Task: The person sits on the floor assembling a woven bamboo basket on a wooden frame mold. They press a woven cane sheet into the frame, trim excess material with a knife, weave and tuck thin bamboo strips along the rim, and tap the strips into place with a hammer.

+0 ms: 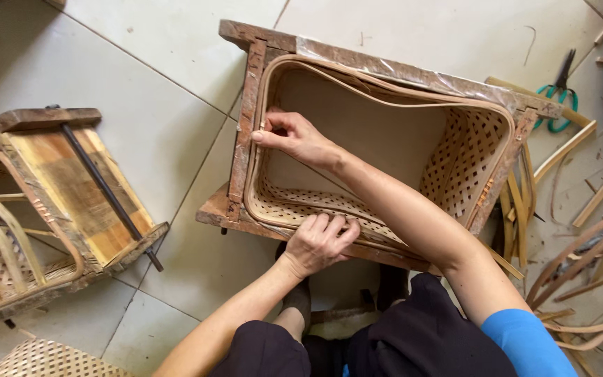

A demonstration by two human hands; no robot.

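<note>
A woven bamboo basket [465, 157] sits inside a rough wooden frame mould [242, 139] on the tiled floor, its opening facing me. My right hand [294, 136] reaches across and pinches the basket's bent rim strip [329, 77] against the frame's left side. My left hand [319, 241] presses down on the near rim of the basket, fingers curled over the edge. My legs in dark trousers lie just below the frame.
A second wooden mould [64, 188] with a woven basket and a black rod lies at the left. Another woven piece [50, 359] shows at the bottom left. Green-handled pliers [558, 98] and loose bamboo strips [581, 230] lie at the right.
</note>
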